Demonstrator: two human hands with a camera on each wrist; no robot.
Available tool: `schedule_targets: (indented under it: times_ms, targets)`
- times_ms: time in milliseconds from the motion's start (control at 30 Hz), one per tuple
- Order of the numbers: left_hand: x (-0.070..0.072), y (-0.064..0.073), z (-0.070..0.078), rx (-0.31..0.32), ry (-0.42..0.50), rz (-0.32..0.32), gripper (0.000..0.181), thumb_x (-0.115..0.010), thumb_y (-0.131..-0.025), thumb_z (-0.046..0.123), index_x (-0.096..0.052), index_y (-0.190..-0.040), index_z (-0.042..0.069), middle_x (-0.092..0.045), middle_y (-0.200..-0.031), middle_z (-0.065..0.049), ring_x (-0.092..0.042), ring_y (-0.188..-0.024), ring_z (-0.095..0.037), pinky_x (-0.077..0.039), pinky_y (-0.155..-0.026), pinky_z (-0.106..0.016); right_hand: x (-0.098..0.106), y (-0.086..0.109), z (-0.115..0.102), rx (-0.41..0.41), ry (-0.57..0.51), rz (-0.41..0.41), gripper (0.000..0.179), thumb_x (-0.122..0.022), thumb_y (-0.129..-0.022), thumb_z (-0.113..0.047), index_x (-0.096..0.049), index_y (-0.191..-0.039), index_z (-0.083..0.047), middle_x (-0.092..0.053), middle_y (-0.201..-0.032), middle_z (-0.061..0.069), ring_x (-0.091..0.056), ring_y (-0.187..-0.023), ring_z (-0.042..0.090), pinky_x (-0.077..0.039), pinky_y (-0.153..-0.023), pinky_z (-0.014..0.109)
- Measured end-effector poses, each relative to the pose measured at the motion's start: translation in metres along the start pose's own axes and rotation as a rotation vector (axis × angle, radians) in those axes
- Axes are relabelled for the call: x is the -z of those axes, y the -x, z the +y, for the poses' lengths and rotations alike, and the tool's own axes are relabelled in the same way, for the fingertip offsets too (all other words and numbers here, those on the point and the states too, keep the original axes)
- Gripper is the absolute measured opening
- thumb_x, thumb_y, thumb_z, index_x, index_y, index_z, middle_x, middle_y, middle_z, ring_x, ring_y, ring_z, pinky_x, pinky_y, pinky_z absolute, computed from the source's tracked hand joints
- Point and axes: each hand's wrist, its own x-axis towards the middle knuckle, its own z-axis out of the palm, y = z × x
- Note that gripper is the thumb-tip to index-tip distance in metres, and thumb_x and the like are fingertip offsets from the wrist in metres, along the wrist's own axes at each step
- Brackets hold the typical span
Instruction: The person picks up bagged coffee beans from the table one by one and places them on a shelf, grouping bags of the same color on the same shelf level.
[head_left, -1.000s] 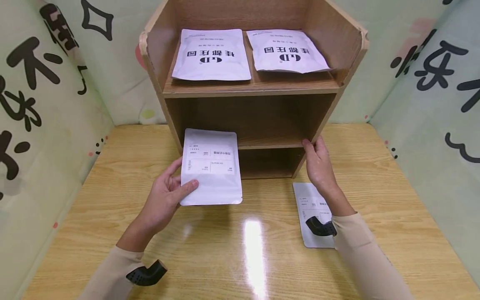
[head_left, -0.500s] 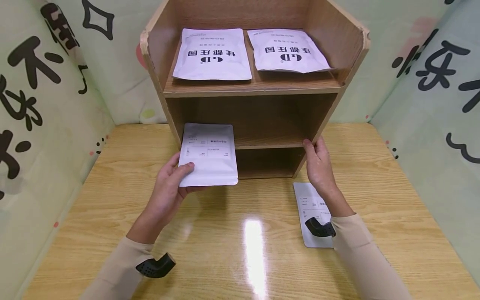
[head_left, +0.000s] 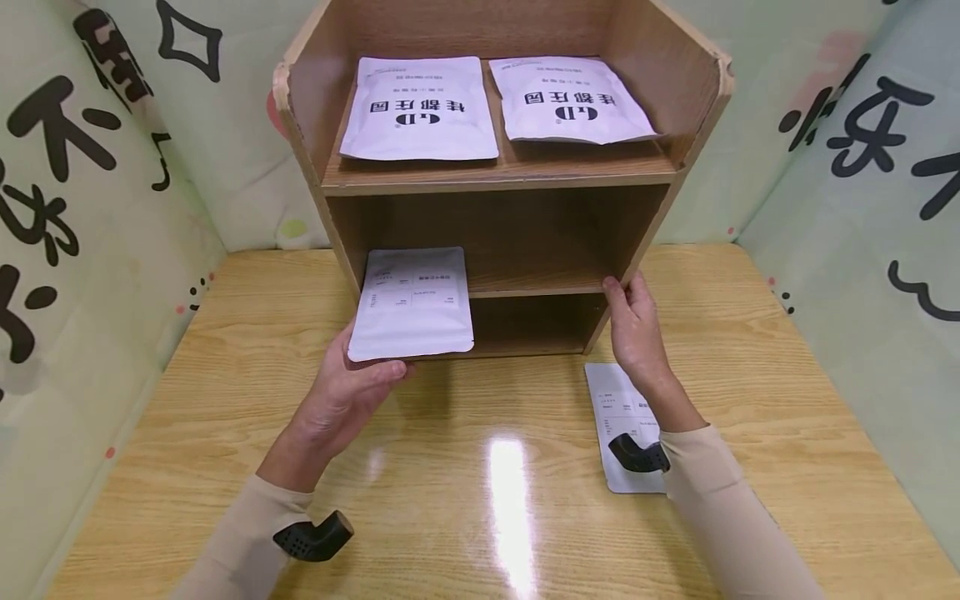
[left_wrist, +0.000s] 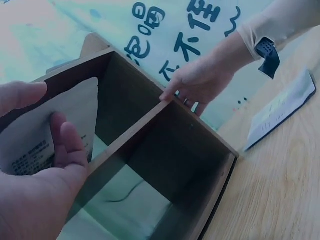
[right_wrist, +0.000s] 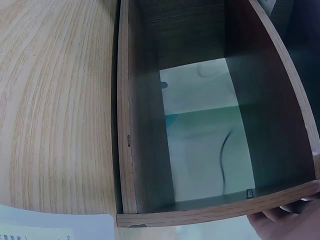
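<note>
A white flat pouch with a printed label (head_left: 411, 308) lies tilted at the left of the middle compartment of a wooden shelf (head_left: 504, 182). Its far end is inside and its near end juts out over the board. My left hand (head_left: 330, 417) is under the near end. In the left wrist view its fingers (left_wrist: 71, 145) touch the pouch's underside, while the thumb stands off it. My right hand (head_left: 639, 333) grips the front edge of the shelf's right side panel, beside the middle board. Its fingertips are partly hidden behind the panel.
Two white printed pouches, one at left (head_left: 422, 108) and one at right (head_left: 573, 100), lie on the top level. Another labelled pouch (head_left: 611, 417) is on the wooden table (head_left: 442, 533), partly under the right forearm. Patterned cloth walls stand behind and at both sides.
The pouch has gone forward and down onto the middle level. My left thumb has come off its top face and the hand has shifted to its near end. My right hand has stayed put.
</note>
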Motion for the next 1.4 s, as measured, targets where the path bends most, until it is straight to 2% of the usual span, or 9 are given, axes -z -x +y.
schedule_targets:
  times_ms: [100,333,500,700,1000,1167,1400]
  targets:
    - [0.001,0.0,0.0,-0.004,-0.002,0.0,0.059,-0.059,-0.086,-0.019,-0.044,-0.139,0.004,-0.064,-0.113,-0.007,-0.062,-0.096,-0.019,-0.055,-0.083,-0.029,0.0,-0.001,-0.001,0.003,0.002,0.0,0.05,-0.035,-0.112,-0.027,-0.031,-0.158,-0.007,-0.044,-0.149,0.016,-0.041,-0.138,0.027,-0.034,-0.113,0.045]
    - [0.002,-0.004,-0.002,-0.018,0.001,-0.003,0.051,-0.05,-0.089,-0.02,-0.049,-0.134,0.003,-0.065,-0.112,-0.007,-0.061,-0.094,-0.02,-0.055,-0.083,-0.029,0.001,0.0,-0.002,0.007,-0.02,0.002,0.049,-0.036,-0.112,-0.025,-0.032,-0.157,-0.004,-0.046,-0.148,0.016,-0.041,-0.138,0.026,-0.035,-0.113,0.04]
    - [0.002,-0.004,-0.002,-0.029,0.021,-0.012,0.052,-0.051,-0.086,-0.021,-0.051,-0.132,0.003,-0.065,-0.111,-0.007,-0.062,-0.094,-0.019,-0.055,-0.084,-0.03,0.002,0.0,-0.002,0.001,-0.032,-0.002,0.049,-0.037,-0.112,-0.025,-0.033,-0.156,-0.003,-0.046,-0.148,0.016,-0.041,-0.138,0.026,-0.035,-0.114,0.042]
    - [0.001,-0.006,-0.003,-0.015,0.048,-0.006,0.041,-0.05,-0.092,-0.018,-0.055,-0.127,0.003,-0.065,-0.11,-0.008,-0.062,-0.095,-0.02,-0.055,-0.085,-0.031,0.001,0.0,-0.003,0.002,-0.034,0.002,0.049,-0.036,-0.112,-0.024,-0.033,-0.155,-0.002,-0.046,-0.148,0.017,-0.041,-0.138,0.026,-0.035,-0.114,0.043]
    - [-0.003,-0.01,-0.003,0.004,0.084,0.047,0.034,-0.052,-0.096,-0.017,-0.052,-0.124,0.002,-0.065,-0.104,-0.01,-0.064,-0.095,-0.02,-0.055,-0.085,-0.031,0.001,0.001,-0.001,0.006,-0.047,0.011,0.049,-0.036,-0.112,-0.024,-0.032,-0.156,-0.003,-0.045,-0.149,0.016,-0.04,-0.14,0.027,-0.034,-0.115,0.044]
    - [-0.004,-0.014,-0.004,0.008,0.105,0.063,0.029,-0.048,-0.099,-0.015,-0.053,-0.122,0.001,-0.064,-0.102,-0.01,-0.064,-0.094,-0.02,-0.055,-0.085,-0.031,0.0,0.002,0.0,0.002,-0.044,0.017,0.049,-0.037,-0.112,-0.026,-0.032,-0.156,-0.003,-0.045,-0.149,0.016,-0.039,-0.141,0.027,-0.033,-0.115,0.045]
    - [-0.007,-0.019,-0.008,0.019,0.13,0.13,0.022,-0.051,-0.101,-0.009,-0.049,-0.119,0.003,-0.064,-0.101,-0.011,-0.065,-0.094,-0.02,-0.055,-0.084,-0.03,-0.001,0.001,0.001,0.001,-0.066,0.02,0.051,-0.037,-0.112,-0.026,-0.03,-0.157,-0.004,-0.044,-0.15,0.016,-0.038,-0.141,0.027,-0.032,-0.116,0.043]
